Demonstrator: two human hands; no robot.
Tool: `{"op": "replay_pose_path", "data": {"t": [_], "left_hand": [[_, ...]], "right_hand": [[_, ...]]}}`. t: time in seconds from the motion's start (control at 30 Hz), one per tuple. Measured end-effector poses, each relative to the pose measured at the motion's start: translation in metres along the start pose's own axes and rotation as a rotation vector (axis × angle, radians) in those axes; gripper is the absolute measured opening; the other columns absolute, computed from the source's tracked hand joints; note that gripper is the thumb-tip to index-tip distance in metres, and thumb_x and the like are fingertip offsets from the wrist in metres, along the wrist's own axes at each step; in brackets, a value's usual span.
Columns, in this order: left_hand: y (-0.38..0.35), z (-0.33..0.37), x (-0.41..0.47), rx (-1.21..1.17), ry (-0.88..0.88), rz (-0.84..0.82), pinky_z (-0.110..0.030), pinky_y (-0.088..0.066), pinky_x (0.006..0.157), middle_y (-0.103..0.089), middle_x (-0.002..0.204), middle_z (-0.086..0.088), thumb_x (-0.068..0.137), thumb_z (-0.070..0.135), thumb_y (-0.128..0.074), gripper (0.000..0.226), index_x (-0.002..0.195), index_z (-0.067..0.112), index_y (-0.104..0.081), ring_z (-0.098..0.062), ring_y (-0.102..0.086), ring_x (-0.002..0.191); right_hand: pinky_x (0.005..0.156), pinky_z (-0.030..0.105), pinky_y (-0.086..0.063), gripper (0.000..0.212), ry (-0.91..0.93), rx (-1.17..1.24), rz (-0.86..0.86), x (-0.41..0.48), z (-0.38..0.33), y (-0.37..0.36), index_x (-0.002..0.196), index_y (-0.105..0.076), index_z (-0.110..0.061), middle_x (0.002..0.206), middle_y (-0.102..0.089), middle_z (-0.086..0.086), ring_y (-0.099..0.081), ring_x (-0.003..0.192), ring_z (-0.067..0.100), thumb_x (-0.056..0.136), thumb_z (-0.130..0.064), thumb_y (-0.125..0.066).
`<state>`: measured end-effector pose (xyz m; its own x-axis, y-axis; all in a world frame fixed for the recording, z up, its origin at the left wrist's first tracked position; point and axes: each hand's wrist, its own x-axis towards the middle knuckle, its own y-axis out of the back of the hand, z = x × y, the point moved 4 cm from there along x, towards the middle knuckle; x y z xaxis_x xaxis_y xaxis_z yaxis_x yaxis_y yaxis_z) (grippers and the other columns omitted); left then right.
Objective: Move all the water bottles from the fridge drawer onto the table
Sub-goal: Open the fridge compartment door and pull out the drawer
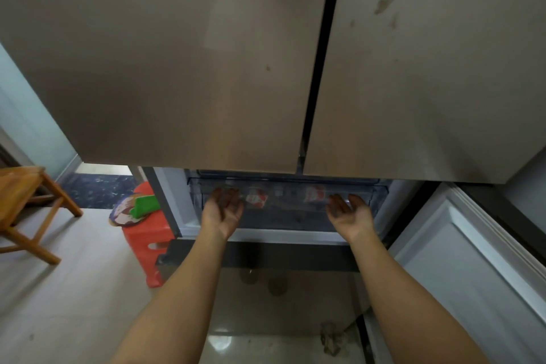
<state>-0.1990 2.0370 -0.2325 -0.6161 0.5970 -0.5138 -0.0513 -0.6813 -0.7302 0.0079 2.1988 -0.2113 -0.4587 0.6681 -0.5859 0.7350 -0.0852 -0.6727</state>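
In the head view, two bare forearms reach forward and down into the open lower part of the fridge. The left hand (pixel 222 211) is palm up. Its fingers (pixel 226 193) are fairly straight and close together, and their tips are at the clear front wall of the fridge drawer (pixel 283 211). Whether they touch the wall or hook under its lip cannot be told. The right hand (pixel 351 213) is also palm up, with its fingers (pixel 339 201) spread wide and only lightly bent and the thumb out to the side. Their tips are at the same front wall, and the hand holds nothing.

Inside the drawer, blurred through the clear plastic, the first water bottle (pixel 256 198) shows a red and white label just right of the left fingers. The second water bottle (pixel 314 194), with the same label, is just left of the right fingers. Both bottles sit between the two hands, behind the wall.

Above the fingers hang the left upper door (pixel 177 68) and the right upper door (pixel 428 68), both closed, with a dark gap between them. To the right of the right fingers the lower door (pixel 472 260) stands open, showing its pale inner side. Well left of the left fingers a red plastic stool (pixel 144 238) stands beside the fridge and carries a green object (pixel 144 205). Farther left is a wooden stool (pixel 26 195) on the tiled floor (pixel 74 289).
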Motion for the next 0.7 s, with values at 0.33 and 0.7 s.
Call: {"op": "replay_pose_path", "data": {"t": [0.33,0.7], "left_hand": [[0.02,-0.007,-0.034,0.003,0.018,0.004,-0.035,-0.037,0.089,-0.059,0.101,-0.009,0.096,0.015,-0.036,0.02,0.085,0.013,-0.052,-0.021,-0.057,0.092],[0.07,-0.023,-0.077,0.0,0.046,0.008,-0.035,-0.035,0.093,-0.05,0.13,-0.012,0.096,0.009,-0.036,0.035,0.13,0.008,-0.043,-0.025,-0.043,0.127]], "right_hand": [[0.101,0.04,-0.033,0.04,0.03,-0.006,-0.005,-0.019,0.004,0.027,0.1,-0.049,-0.012,0.141,-0.042,0.017,-0.041,0.13,0.028,0.069,0.01,-0.034],[0.095,0.04,-0.032,0.083,0.134,-0.026,0.015,-0.062,0.026,0.073,0.125,-0.04,-0.008,0.096,-0.052,0.013,-0.033,0.134,0.033,0.045,0.013,-0.041]]}}
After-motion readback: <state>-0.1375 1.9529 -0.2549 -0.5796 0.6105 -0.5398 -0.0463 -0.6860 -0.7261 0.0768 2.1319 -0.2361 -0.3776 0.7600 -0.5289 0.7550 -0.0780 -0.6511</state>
